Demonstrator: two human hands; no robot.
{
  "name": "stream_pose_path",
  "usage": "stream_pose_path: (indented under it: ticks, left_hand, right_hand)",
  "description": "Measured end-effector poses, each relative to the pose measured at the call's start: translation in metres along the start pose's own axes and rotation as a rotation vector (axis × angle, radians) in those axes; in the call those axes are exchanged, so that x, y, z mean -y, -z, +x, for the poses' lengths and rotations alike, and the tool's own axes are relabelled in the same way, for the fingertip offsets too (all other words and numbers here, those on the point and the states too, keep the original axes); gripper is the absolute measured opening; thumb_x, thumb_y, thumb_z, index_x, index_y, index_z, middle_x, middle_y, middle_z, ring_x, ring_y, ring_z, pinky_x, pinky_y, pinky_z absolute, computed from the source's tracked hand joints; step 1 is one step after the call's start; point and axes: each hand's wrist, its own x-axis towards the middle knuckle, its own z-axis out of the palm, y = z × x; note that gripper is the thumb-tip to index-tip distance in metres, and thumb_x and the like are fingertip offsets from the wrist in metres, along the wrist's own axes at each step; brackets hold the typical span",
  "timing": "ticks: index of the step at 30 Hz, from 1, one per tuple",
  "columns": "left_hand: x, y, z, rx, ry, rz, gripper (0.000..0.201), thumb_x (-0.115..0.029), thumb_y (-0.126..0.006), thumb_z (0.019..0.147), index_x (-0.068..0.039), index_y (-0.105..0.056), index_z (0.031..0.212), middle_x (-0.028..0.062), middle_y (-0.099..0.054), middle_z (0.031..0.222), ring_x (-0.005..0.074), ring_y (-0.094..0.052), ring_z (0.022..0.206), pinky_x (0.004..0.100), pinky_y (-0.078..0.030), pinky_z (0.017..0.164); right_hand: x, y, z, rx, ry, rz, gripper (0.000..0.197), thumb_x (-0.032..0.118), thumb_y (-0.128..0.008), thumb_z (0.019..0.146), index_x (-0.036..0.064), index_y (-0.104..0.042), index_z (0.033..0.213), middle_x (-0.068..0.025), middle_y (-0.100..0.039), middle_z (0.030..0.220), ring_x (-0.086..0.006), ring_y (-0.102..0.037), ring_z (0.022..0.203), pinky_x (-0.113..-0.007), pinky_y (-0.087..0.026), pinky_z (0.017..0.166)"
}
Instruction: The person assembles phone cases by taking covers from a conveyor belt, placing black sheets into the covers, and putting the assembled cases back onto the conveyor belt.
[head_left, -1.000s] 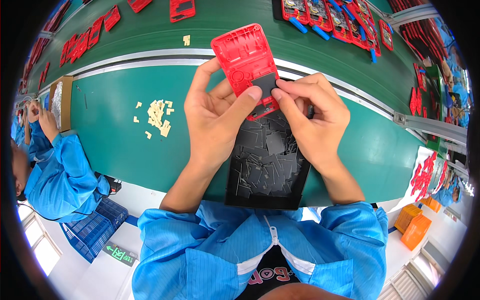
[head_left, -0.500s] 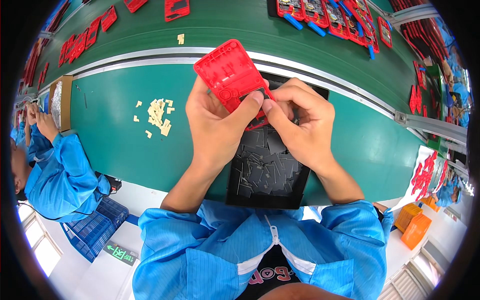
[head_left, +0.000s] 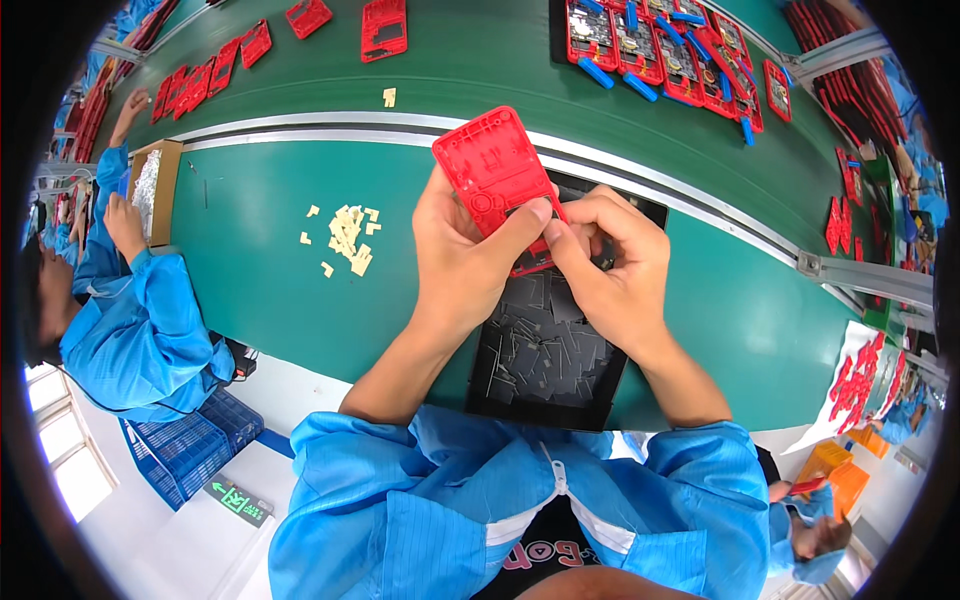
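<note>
The red shell (head_left: 492,160) is held up in the middle of the scene, inner side showing, above the far end of a black tray (head_left: 540,414) of thin dark sheets (head_left: 545,350). The left hand (head_left: 462,255) is clamped on it, thumb pressing the inner face low down and fingers behind. The right hand (head_left: 615,265) has thumb and forefinger drawn together at the shell's right edge; whether they pinch the shell or something thin there, I cannot tell, as the fingertips hide it. The shell looks like moulded plastic: probably light, stiff and a little slick, with small ribs and posts that could snap. It is best taken by its long side edges. Cream pieces (head_left: 346,232) lie to the left on the green bench (head_left: 260,300).
</note>
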Motion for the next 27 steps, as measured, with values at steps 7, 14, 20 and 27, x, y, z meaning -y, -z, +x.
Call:
stream_pose_path:
  ticks: [7, 14, 20, 27]
  left_hand:
    - [-0.002, -0.004, -0.003, -0.002, -0.042, 0.021, 0.048, 0.011, -0.068, 0.086, 0.002, -0.050, 0.130, 0.0137, -0.069, 0.109, 0.0229, -0.071, 0.099, 0.0363, -0.058, 0.088]
    - [-0.017, -0.024, -0.018, 0.065, -0.160, 0.014, 0.054, 0.008, -0.066, 0.090, 0.003, -0.043, 0.139, 0.0207, -0.068, 0.114, 0.0256, -0.069, 0.107, 0.0380, -0.056, 0.094]
    - [-0.022, -0.030, -0.028, 0.141, -0.330, 0.083, 0.054, 0.003, -0.067, 0.092, 0.005, -0.041, 0.139, 0.0250, -0.067, 0.119, 0.0274, -0.068, 0.109, 0.0384, -0.055, 0.096]
    - [-0.026, -0.042, -0.039, 0.140, -0.307, 0.077, 0.048, 0.004, -0.068, 0.092, 0.006, -0.044, 0.134, 0.0267, -0.070, 0.115, 0.0249, -0.071, 0.103, 0.0360, -0.056, 0.093]
  right_hand:
    - [0.009, 0.004, -0.002, -0.001, 0.041, -0.016, 0.006, -0.002, -0.074, 0.083, 0.0005, -0.069, 0.087, -0.0003, -0.055, 0.072, -0.0045, -0.047, 0.059, -0.023, -0.033, 0.054]
    - [0.024, 0.018, 0.001, -0.056, 0.148, 0.029, 0.009, -0.001, -0.074, 0.083, 0.0000, -0.070, 0.090, -0.0018, -0.056, 0.074, -0.0079, -0.050, 0.062, -0.024, -0.035, 0.054]
    - [0.033, 0.029, 0.002, -0.039, 0.241, 0.044, 0.013, -0.002, -0.076, 0.080, -0.0023, -0.070, 0.091, -0.0043, -0.056, 0.075, -0.0096, -0.048, 0.061, -0.025, -0.035, 0.053]
    - [0.033, 0.033, 0.002, -0.065, 0.388, 0.113, 0.014, -0.006, -0.073, 0.073, -0.0033, -0.067, 0.084, -0.0055, -0.054, 0.073, -0.0114, -0.047, 0.062, -0.026, -0.034, 0.053]
